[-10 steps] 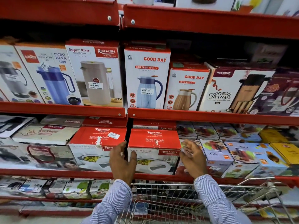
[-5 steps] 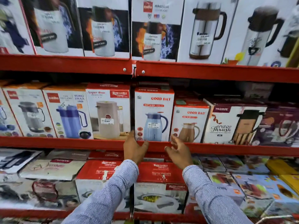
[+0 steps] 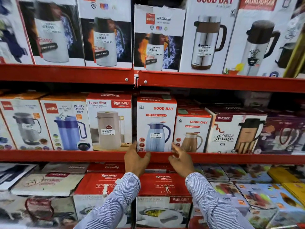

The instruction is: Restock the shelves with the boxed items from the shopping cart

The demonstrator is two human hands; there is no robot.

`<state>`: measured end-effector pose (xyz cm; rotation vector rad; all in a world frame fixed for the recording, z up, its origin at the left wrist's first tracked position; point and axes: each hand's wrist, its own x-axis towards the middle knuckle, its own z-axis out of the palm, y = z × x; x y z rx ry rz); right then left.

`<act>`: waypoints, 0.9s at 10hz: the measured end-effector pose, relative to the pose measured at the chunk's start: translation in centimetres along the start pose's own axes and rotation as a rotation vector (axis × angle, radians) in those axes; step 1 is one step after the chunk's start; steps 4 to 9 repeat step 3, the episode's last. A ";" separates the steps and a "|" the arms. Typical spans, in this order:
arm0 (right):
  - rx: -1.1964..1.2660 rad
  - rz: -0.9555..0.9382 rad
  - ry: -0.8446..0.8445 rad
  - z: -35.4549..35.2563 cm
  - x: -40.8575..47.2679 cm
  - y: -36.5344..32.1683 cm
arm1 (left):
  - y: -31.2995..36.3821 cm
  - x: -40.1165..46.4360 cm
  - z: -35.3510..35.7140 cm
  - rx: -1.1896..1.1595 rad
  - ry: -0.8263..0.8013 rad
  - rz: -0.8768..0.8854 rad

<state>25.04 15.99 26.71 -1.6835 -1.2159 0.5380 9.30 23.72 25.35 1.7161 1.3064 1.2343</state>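
A white and red Good Day Hot N Sip 1000 ml box [image 3: 156, 124] with a blue flask printed on it stands upright on the middle red shelf [image 3: 66, 155]. My left hand [image 3: 134, 160] is at the box's lower left corner, fingers spread and touching its edge. My right hand [image 3: 180, 160] is at its lower right corner, fingers apart, between it and a smaller Good Day box [image 3: 192, 133]. Neither hand is closed around anything. Below my wrists sits a red-topped Rishabh Sigma Marbella box [image 3: 164, 185]. The shopping cart is out of view.
Flask boxes fill the middle shelf tightly: a Rishabh Super Riva box [image 3: 109, 123] on the left, a Trueware box [image 3: 234, 134] on the right. The upper shelf [image 3: 214, 80] holds tall Cello Magnum boxes [image 3: 158, 38]. Flat boxes are stacked on the lower shelf.
My view tilted up from the cart and lower shelf. Both hands left the Sigma Marbella box and rose to the Good Day 1000 ml box on the middle shelf.
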 end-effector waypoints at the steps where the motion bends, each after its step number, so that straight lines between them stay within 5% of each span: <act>1: 0.004 0.012 -0.033 0.0 -0.2 -0.4 | 0.2 -0.3 -0.3 0.026 -0.020 -0.003; 2: 0.022 0.012 -0.080 -0.8 -0.6 -0.4 | 0.5 -0.7 -0.6 0.048 0.016 0.035; 3: 0.088 -0.114 0.247 -2.8 -2.2 -0.5 | 2.0 -1.6 -1.4 0.080 0.109 0.210; 9: 0.088 -0.114 0.247 -2.8 -2.2 -0.5 | 2.0 -1.6 -1.4 0.080 0.109 0.210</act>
